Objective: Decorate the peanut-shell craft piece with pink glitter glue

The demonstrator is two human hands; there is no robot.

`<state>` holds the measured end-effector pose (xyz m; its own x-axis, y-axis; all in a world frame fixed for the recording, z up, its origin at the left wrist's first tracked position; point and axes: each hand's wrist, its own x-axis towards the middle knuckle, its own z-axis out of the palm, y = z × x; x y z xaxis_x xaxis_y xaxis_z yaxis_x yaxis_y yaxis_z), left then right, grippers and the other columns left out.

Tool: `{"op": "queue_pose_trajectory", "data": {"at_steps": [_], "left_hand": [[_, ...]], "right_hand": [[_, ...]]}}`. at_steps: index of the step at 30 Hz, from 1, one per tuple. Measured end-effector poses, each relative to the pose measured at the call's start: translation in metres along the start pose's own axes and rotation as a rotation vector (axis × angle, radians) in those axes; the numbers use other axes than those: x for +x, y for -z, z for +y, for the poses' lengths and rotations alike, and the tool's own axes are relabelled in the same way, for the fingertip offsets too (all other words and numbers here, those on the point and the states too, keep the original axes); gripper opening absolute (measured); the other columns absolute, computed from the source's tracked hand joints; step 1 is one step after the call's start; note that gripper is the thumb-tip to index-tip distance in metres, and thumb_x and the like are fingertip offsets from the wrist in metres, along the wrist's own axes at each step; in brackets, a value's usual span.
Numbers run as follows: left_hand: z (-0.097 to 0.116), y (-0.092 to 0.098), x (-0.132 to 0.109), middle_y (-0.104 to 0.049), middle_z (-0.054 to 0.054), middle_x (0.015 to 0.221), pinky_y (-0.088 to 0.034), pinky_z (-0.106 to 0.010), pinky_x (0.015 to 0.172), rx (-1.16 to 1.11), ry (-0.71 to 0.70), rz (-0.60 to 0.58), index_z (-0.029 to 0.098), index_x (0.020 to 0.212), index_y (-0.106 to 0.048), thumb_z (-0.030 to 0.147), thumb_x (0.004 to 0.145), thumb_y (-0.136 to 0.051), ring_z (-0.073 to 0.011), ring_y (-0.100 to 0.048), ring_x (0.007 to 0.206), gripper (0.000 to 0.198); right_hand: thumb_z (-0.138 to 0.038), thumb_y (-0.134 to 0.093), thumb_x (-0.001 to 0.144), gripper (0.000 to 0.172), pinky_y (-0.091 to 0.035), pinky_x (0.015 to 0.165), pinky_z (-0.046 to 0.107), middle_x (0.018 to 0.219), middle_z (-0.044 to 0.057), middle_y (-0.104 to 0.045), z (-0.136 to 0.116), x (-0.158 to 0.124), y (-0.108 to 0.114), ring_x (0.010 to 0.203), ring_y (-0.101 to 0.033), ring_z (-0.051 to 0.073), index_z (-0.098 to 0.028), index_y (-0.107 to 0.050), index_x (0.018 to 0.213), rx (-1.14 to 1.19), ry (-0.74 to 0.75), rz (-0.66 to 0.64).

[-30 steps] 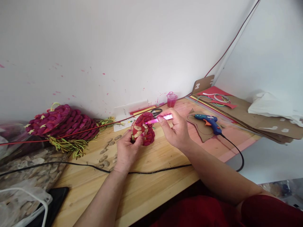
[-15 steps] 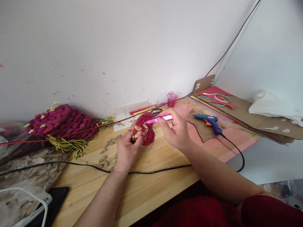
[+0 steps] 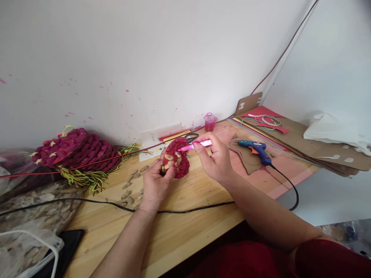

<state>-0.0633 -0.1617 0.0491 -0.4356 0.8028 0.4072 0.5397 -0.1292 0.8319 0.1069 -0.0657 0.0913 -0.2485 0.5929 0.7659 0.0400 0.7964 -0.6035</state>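
Note:
Above the wooden table, my left hand grips the lower left edge of a red craft piece with peanut shells on it. Some shells are painted dark pink; a few near my thumb are plain tan. My right hand pinches a pink-stained brush, whose tip touches the upper part of the piece. A cup of pink paint stands by the wall. Loose peanuts lie left of my left hand.
Stacked pink pieces with yarn fringes are at the left, near a bag of shells. A blue glue gun rests on cut cardboard. Its black cable crosses the table. Cardboard sheets lie at the right.
The brush tip has shifted very slightly on the craft piece. Both hands otherwise keep nearly the same place and grip.

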Motion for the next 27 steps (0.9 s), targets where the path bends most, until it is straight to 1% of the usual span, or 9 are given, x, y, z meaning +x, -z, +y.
{"op": "queue_pose_trajectory", "data": {"at_steps": [4, 8, 12, 17, 21, 27], "left_hand": [[0.003, 0.0, 0.0, -0.064, -0.002, 0.075, -0.045, -0.026, 0.067, 0.015, 0.0, 0.001, 0.019, 0.076, -0.069, 0.036, 0.081, -0.065, -0.0163, -0.054, 0.069, 0.018], [0.006, -0.001, 0.0, -0.066, -0.003, 0.077, -0.047, -0.027, 0.071, 0.0, 0.017, 0.012, 0.02, 0.076, -0.069, 0.037, 0.08, -0.064, -0.0173, -0.057, 0.071, 0.018], [0.007, -0.001, -0.001, -0.066, -0.003, 0.076, -0.046, -0.027, 0.069, -0.011, 0.026, 0.006, 0.02, 0.071, -0.067, 0.036, 0.08, -0.064, -0.0167, -0.056, 0.069, 0.018], [0.008, 0.0, -0.001, -0.065, -0.003, 0.073, -0.046, -0.028, 0.068, -0.007, 0.019, 0.015, 0.019, 0.074, -0.069, 0.034, 0.079, -0.064, -0.017, -0.056, 0.068, 0.016], [0.007, 0.001, -0.001, -0.064, -0.002, 0.071, -0.046, -0.027, 0.067, 0.004, 0.039, 0.01, 0.02, 0.071, -0.066, 0.035, 0.079, -0.063, -0.0165, -0.056, 0.067, 0.016], [0.003, 0.002, 0.001, -0.064, -0.003, 0.074, -0.048, -0.027, 0.068, -0.019, 0.096, 0.002, 0.02, 0.07, -0.063, 0.041, 0.08, -0.065, -0.0162, -0.054, 0.067, 0.024]], "right_hand": [[-0.029, -0.06, 0.099, 0.008, -0.054, 0.076, 0.032, 0.09, 0.003, -0.071, 0.001, 0.0, 0.0, 0.082, -0.066, 0.017, -0.022, -0.062, 0.096, 0.0, 0.016, -0.008], [-0.027, -0.06, 0.098, 0.005, -0.054, 0.079, 0.035, 0.09, 0.004, -0.07, -0.002, -0.001, 0.001, 0.085, -0.067, 0.019, -0.023, -0.061, 0.096, -0.03, 0.063, -0.011], [-0.026, -0.058, 0.099, 0.005, -0.054, 0.078, 0.036, 0.09, 0.004, -0.071, -0.007, -0.001, 0.001, 0.087, -0.067, 0.019, -0.024, -0.062, 0.096, -0.019, 0.137, -0.075], [-0.023, -0.058, 0.099, 0.005, -0.052, 0.08, 0.037, 0.089, 0.004, -0.072, -0.009, -0.001, -0.001, 0.087, -0.064, 0.021, -0.023, -0.063, 0.096, -0.06, 0.231, -0.132], [-0.022, -0.057, 0.099, 0.006, -0.051, 0.079, 0.038, 0.088, 0.004, -0.072, -0.008, 0.0, -0.001, 0.086, -0.063, 0.021, -0.024, -0.062, 0.096, -0.079, 0.253, -0.162], [-0.02, -0.057, 0.099, 0.006, -0.05, 0.079, 0.038, 0.086, 0.003, -0.071, -0.005, 0.0, -0.001, 0.083, -0.061, 0.021, -0.023, -0.06, 0.096, -0.092, 0.295, -0.219]]}}
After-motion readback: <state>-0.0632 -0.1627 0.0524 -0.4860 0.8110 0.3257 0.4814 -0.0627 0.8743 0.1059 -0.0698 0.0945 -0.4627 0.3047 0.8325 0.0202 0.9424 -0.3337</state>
